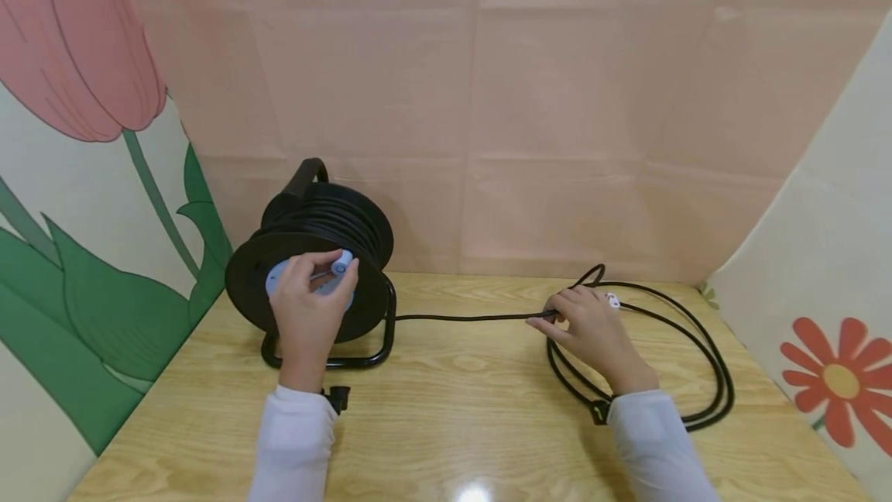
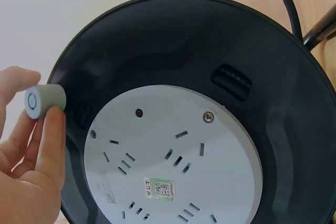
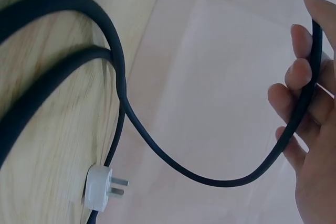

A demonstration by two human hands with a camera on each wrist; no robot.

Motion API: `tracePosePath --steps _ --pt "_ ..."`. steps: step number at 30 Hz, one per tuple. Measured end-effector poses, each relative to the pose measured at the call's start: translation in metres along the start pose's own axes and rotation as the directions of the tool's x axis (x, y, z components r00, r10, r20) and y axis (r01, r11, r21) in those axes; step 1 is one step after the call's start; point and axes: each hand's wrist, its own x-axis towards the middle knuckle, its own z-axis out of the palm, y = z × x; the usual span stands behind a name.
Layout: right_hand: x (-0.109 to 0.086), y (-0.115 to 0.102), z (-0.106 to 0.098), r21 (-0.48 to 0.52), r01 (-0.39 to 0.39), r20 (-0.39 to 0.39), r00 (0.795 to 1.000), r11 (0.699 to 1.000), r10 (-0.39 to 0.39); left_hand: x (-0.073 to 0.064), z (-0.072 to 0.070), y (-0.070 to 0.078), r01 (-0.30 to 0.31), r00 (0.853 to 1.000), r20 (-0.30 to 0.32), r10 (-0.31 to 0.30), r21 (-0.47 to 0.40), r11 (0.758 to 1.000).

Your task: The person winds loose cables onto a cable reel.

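A black cable reel [image 1: 244, 285] with a pale socket face [image 2: 173, 129] stands upright at the table's left. My left hand [image 1: 307, 316] pinches the reel's small round crank knob [image 2: 48, 100] between thumb and fingers, near the disc's rim. From the reel, a black cable [image 1: 467, 318] runs fairly straight to the right. There my right hand [image 1: 591, 324] holds it with loosely curled fingers, seen closely in the right wrist view. Beyond that hand the cable lies in loose loops [image 1: 721, 378]. The white plug [image 3: 98, 188] sits beside these loops, its pins showing.
The reel stands on a bent black tube frame [image 1: 355, 363], with a carrying handle [image 1: 303, 175] on top. A wood-grain table [image 1: 446, 409] lies beneath everything. A pink sheet [image 1: 557, 99] hangs behind it, and flower-printed panels [image 1: 815, 246] stand at both sides.
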Motion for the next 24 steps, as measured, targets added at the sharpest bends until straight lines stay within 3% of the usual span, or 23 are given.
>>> tracePosePath --steps 10,16,24 --pt "0.003 -0.010 -0.001 0.033 -0.007 0.095 0.995 0.999 0.004 -0.002 0.001 0.000 -0.017 0.999 0.049 0.013 0.082 0.996" --pt "0.002 -0.008 -0.001 -0.004 0.013 0.074 0.997 1.000 -0.012 -0.002 0.003 0.005 -0.046 0.996 0.086 0.034 0.140 0.989" --pt "0.002 -0.006 -0.001 -0.047 0.035 0.016 0.999 0.998 -0.034 -0.004 0.003 0.010 0.019 0.981 0.188 -0.055 0.191 0.981"
